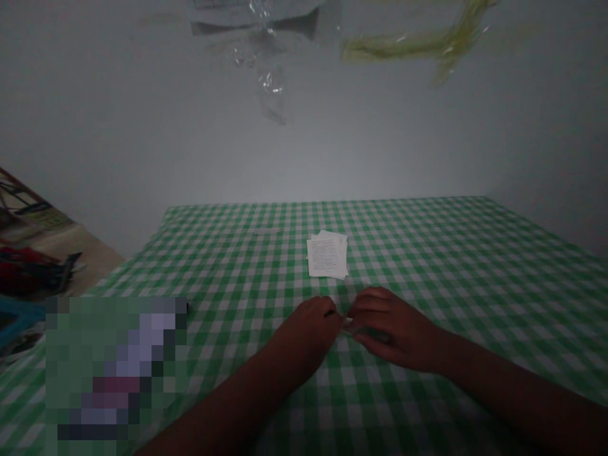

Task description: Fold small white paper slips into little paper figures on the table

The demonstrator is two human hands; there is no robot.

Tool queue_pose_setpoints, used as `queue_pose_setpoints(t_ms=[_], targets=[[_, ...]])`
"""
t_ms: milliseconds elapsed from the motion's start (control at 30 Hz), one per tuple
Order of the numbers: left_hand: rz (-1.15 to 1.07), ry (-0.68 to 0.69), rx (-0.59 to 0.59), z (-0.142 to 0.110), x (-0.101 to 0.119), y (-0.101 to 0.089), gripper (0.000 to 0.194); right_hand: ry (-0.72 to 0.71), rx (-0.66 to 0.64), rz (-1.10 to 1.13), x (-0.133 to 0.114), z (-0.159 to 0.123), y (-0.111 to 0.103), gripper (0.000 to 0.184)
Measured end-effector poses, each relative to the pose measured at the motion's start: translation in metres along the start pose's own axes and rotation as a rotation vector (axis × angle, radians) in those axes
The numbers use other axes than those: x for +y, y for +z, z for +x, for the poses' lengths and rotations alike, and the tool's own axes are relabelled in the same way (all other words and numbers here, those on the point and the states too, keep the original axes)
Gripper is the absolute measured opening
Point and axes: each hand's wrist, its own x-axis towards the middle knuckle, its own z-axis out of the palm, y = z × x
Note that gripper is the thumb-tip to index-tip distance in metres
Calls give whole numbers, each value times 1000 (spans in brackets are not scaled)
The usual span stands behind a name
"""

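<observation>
Scrap (348, 322), small and pale, sits between the two hands, on the near side of the papers (325, 258). Left hand (313, 329) is curled closed, pinching its left end. Right hand (396, 329) is at the other end, gap showing between thumb and fingers; can't tell whether the tips grip.

Risks, my read:
- Uneven hold: if only the left has it, a tug from the right slips or twists it.
- If it's thin, pulling both ends could tear or crease it.
- Dim light plus fingers covering most of it: easy to misplace a tip.
- Dropped, it could get lost against the checked tablecloth (427, 253).
- Papers lie loose, overlapping, near the knuckles; a forward swing could scatter them.
</observation>
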Motion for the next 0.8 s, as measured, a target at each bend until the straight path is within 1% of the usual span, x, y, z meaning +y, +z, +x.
queue_pose_setpoints(t_ms=[100, 167, 233, 400, 667, 800], targets=[[-2, 2, 8, 0, 3, -2, 15, 37, 101, 27, 1, 2, -1, 14], [-17, 6, 18, 1, 4, -3, 13, 66, 117, 37, 0, 2, -2, 11], [-36, 9, 25, 2, 6, -4, 11, 92, 95, 50, -1, 2, -1, 8], [-91, 16, 10, 3, 10, -5, 16, 113, 47, 40, -3, 0, 0, 4], [-153, 41, 31, 2, 7, 3, 12, 136, -48, -7, -5, 1, 0, 11], [-154, 44, 21, 2, 7, 3, 13, 169, -63, -2, -8, 2, 0, 13]])
